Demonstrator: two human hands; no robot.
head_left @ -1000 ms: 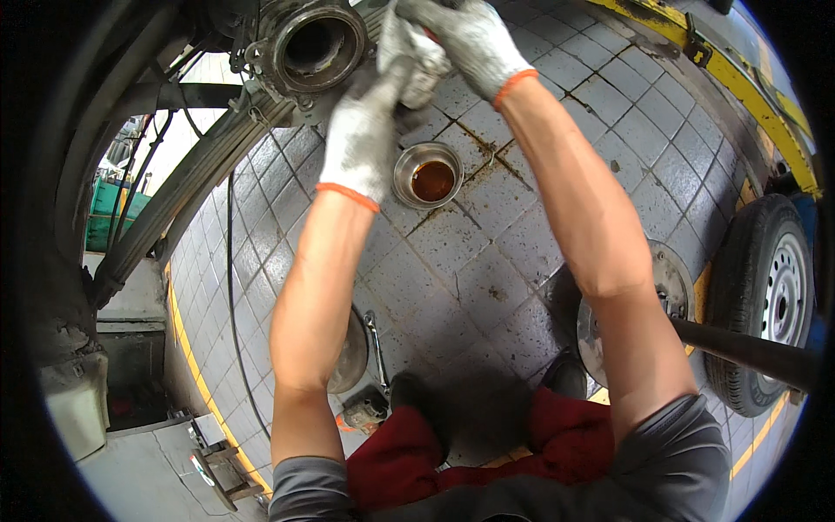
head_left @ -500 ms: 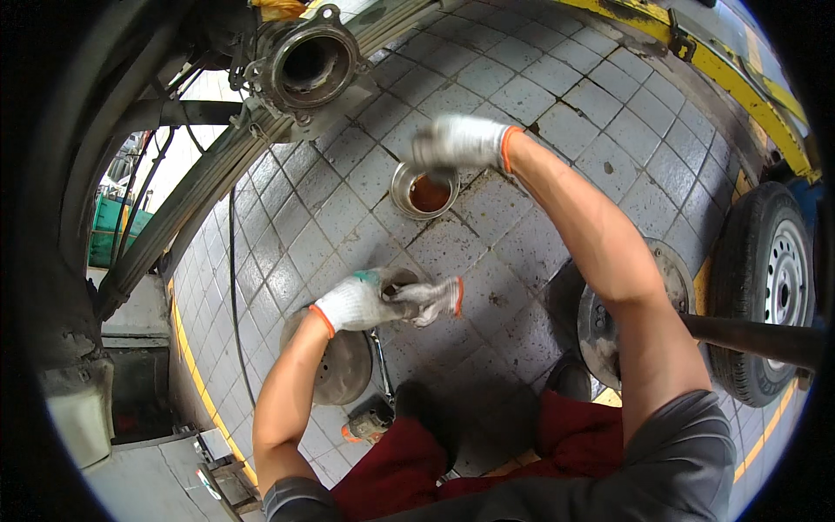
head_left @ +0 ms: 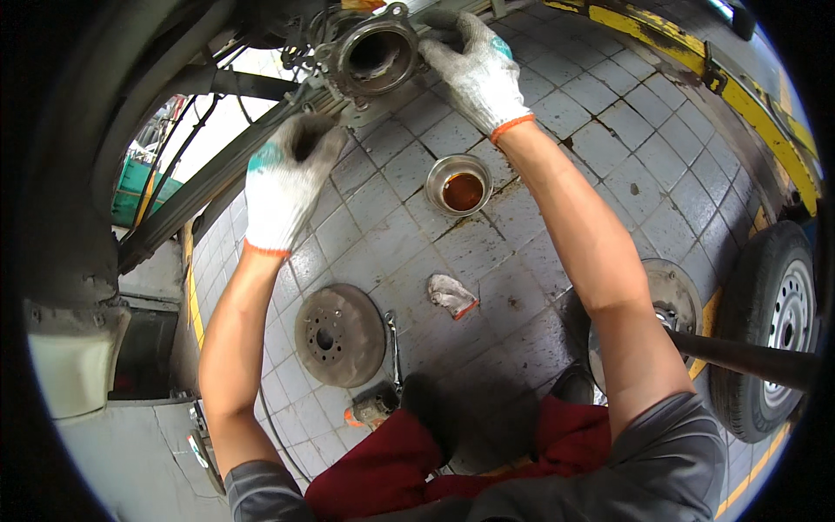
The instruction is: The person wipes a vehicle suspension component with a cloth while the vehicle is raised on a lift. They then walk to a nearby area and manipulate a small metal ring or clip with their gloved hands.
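At the upper middle, a greasy round metal housing (head_left: pixel 380 59) with an open bore and bolt ears faces me on the vehicle's underside. My left hand (head_left: pixel 291 174), in a white work glove with dark fingertips, is raised below and left of it, thumb and fingers apart and nothing seen between them. My right hand (head_left: pixel 480 76), gloved alike, is at the housing's right edge with spread fingers; whether they touch it I cannot tell. On the floor lies a crumpled glove (head_left: pixel 450 295) with an orange cuff. Beyond it stands a metal bowl (head_left: pixel 459 185) holding brown liquid.
A brake drum (head_left: pixel 341 336) lies on the tiles beside a long metal wrench (head_left: pixel 394 348) and a power tool (head_left: pixel 372 411). To the right are another round metal part (head_left: pixel 670 294), a dark bar (head_left: pixel 739 355) and a wheel (head_left: pixel 778 322). A yellow beam (head_left: pixel 739 96) crosses the upper right.
The crumpled glove, at my left hand before, now lies on the floor. Both hands have risen to either side of the housing, the right one leaving the bowl. The view has shifted slightly.
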